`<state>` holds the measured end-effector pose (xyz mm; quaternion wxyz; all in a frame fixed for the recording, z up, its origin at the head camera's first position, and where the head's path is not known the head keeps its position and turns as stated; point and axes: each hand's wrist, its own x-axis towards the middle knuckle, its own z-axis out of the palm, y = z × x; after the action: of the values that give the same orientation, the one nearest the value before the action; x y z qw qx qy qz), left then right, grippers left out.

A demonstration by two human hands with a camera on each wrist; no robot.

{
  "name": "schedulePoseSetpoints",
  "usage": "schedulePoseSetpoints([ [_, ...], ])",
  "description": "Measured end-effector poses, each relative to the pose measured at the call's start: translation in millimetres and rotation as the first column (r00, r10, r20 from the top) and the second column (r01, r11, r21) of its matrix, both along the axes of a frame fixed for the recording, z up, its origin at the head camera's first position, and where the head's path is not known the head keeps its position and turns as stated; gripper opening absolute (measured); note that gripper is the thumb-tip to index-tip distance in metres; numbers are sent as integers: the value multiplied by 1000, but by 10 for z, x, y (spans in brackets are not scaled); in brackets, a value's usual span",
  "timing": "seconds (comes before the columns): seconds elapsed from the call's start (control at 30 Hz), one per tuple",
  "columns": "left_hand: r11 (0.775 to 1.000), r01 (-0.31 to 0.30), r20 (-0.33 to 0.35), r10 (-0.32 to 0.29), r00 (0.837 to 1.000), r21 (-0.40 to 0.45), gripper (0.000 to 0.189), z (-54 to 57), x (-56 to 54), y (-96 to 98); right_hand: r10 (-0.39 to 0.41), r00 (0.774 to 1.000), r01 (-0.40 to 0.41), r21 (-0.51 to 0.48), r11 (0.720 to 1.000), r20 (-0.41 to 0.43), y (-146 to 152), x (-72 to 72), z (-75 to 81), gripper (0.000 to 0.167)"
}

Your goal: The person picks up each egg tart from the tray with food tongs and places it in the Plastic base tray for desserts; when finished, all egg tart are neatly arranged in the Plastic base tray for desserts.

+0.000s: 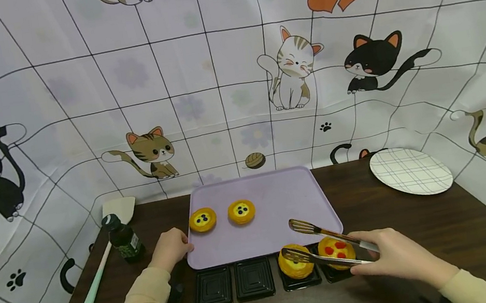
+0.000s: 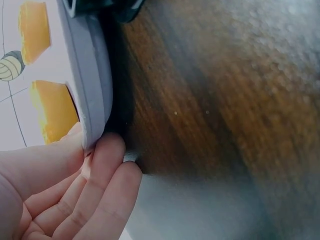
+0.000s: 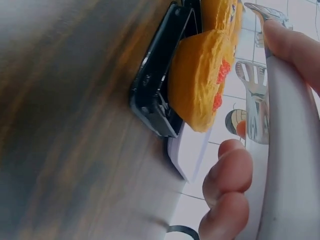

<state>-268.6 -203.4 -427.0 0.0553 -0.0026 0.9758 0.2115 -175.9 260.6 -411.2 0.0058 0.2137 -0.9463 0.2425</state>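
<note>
My left hand (image 1: 170, 251) pinches the left rim of a lavender tray (image 1: 284, 203), thumb on top and fingers under the edge in the left wrist view. Two yellow tarts with dark dots, a left one (image 1: 203, 220) and a right one (image 1: 241, 212), sit on that tray. In my right hand (image 1: 395, 254) are metal tongs (image 1: 338, 236), their slotted tips spread apart. The tongs hover around a plain-looking yellow tart (image 1: 295, 261) and a red-topped tart (image 1: 336, 251), each on a black square dish. In the right wrist view the red-topped tart (image 3: 195, 82) leans in its dish (image 3: 160, 75).
Two more black square dishes, one left (image 1: 212, 288) and one right (image 1: 253, 278), stand before the tray. At left are a dark bottle (image 1: 125, 240) and a spatula with a green handle (image 1: 92, 294). A white checked plate (image 1: 411, 171) lies at the back right.
</note>
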Motion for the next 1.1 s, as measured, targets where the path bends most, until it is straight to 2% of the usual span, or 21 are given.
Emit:
schedulePoseSetpoints([
  [0.17,1000,-4,-9,4,1000,14,15,-8,-1,-47,18,1000,-18,7,1000,-14,-116,-147,66,70],
  [0.47,999,-8,-14,9,1000,34,15,-31,3,-64,5,1000,-5,44,999,5,-426,-475,194,75],
  [0.77,999,-15,-22,15,1000,34,19,-41,2,-39,24,999,-26,64,998,29,-721,-823,167,73],
  [1.1,999,-9,-22,9,1000,39,20,-8,-9,-23,-19,1000,18,157,987,5,-955,-1101,119,69],
])
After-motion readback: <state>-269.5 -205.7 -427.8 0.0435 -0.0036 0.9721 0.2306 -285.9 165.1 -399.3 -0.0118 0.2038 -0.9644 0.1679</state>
